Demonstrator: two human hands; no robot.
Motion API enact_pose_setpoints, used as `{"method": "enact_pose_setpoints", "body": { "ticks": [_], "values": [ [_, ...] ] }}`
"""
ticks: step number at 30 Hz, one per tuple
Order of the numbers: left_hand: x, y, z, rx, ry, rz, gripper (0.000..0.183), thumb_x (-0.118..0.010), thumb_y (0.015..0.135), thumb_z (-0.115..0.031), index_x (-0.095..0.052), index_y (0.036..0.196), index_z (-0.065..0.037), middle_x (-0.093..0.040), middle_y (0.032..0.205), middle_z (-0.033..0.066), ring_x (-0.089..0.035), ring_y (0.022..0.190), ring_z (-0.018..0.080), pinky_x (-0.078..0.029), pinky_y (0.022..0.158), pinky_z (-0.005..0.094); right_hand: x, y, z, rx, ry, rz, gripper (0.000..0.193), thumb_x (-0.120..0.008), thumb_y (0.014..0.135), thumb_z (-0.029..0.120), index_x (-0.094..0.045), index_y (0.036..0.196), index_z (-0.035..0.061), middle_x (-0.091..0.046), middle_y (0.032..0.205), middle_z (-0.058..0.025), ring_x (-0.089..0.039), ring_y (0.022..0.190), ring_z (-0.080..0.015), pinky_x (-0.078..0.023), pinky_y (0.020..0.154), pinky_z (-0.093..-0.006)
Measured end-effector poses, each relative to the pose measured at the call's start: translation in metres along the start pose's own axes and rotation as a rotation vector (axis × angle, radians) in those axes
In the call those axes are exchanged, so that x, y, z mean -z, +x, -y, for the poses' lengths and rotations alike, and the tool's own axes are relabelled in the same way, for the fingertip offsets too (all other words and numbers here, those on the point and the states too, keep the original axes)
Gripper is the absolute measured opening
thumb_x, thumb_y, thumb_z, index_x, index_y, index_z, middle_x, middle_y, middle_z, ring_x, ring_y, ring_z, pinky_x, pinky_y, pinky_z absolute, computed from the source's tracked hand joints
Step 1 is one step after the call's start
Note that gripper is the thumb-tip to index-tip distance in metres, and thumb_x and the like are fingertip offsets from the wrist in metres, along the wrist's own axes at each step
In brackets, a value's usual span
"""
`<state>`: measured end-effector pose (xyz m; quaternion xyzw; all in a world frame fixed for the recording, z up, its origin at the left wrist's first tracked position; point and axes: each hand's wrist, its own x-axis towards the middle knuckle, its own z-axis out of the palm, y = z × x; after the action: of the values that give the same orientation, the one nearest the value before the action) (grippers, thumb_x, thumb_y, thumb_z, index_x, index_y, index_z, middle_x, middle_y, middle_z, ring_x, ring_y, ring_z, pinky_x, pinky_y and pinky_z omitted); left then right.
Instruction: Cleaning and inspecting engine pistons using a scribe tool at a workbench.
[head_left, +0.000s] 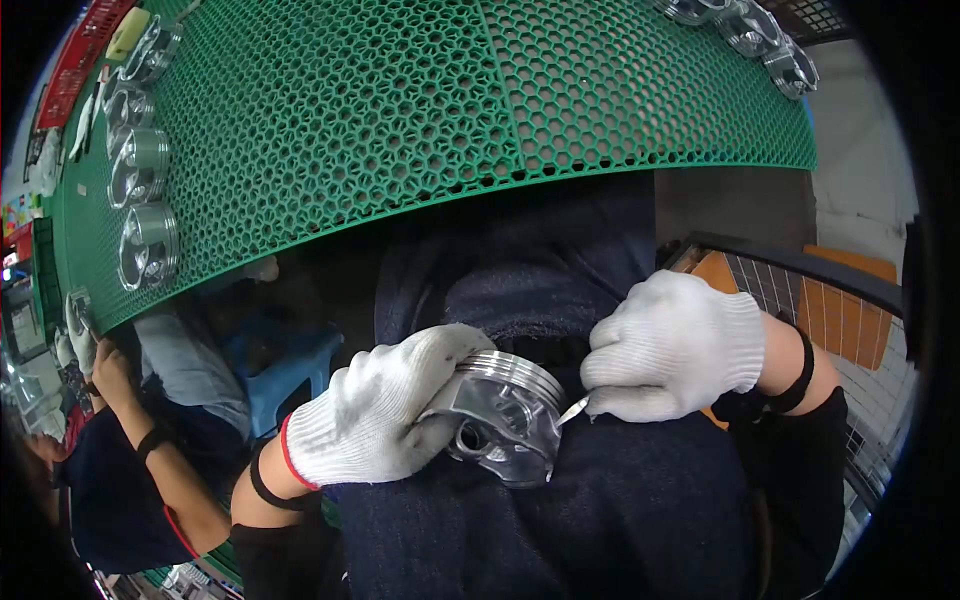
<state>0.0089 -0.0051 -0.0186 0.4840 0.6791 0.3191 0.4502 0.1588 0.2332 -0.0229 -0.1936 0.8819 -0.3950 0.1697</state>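
My left hand [390,405], in a white knit glove with a red cuff edge, is closed around a shiny metal piston [507,418]. The piston is tilted over my lap, its ringed grooves at the top and its pin hole facing me. My right hand [665,350], also in a white glove, is closed on a small pointed blade [573,410]. Only the metal tip shows; the handle is hidden inside my fist. The tip is at the right edge of the piston's skirt, and I cannot tell whether it touches.
Beyond my lap lies a table with a green honeycomb mat [340,130]. Several pistons [150,245] line its left side, and more pistons [748,28] stand at the far right. A co-worker's arm [165,465] and a blue stool [290,370] are on the left; a wire rack [850,320] is on the right.
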Motion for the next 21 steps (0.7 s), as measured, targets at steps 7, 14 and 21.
{"method": "enact_pose_setpoints", "body": {
  "ticks": [7, 14, 21],
  "values": [
    [0.006, 0.0, 0.003, -0.061, -0.025, -0.006, 0.064, -0.056, 0.069, 0.009, -0.045, 0.132, 0.003, -0.061, 0.12, 0.0192, -0.066, 0.104, 0.0328, -0.053, 0.087, 0.0367, -0.007, -0.003, 0.0, -0.048, 0.009, 0.059, 0.023, -0.064, 0.088, 0.036, -0.067, 0.09, 0.0127, -0.067, 0.076, -0.0077, -0.067, 0.066, -0.028, -0.054, 0.057, -0.0359],
    [0.006, 0.021, -0.013, 0.097, 0.076, -0.225, 0.071, -0.075, 0.072, -0.013, -0.041, 0.133, 0.0, -0.062, 0.113, 0.0158, -0.064, 0.104, 0.0256, -0.051, 0.088, 0.0361, 0.015, 0.037, 0.017, -0.145, 0.165, -0.289, 0.089, -0.085, 0.063, 0.027, -0.045, 0.14, 0.0074, -0.069, 0.096, -0.0168, -0.07, 0.08, -0.0303, -0.057, 0.068, -0.0358],
    [0.01, -0.002, 0.004, -0.039, -0.168, -0.05, 0.053, -0.056, 0.073, 0.002, -0.047, 0.125, 0.004, -0.064, 0.108, 0.0195, -0.067, 0.099, 0.0317, -0.053, 0.083, 0.0358, 0.041, 0.011, -0.011, 0.167, 0.36, -0.467, 0.016, -0.066, 0.072, 0.005, -0.07, 0.087, -0.0012, -0.066, 0.092, -0.0172, -0.066, 0.067, -0.0203, -0.053, 0.06, -0.031]
  ]
}}
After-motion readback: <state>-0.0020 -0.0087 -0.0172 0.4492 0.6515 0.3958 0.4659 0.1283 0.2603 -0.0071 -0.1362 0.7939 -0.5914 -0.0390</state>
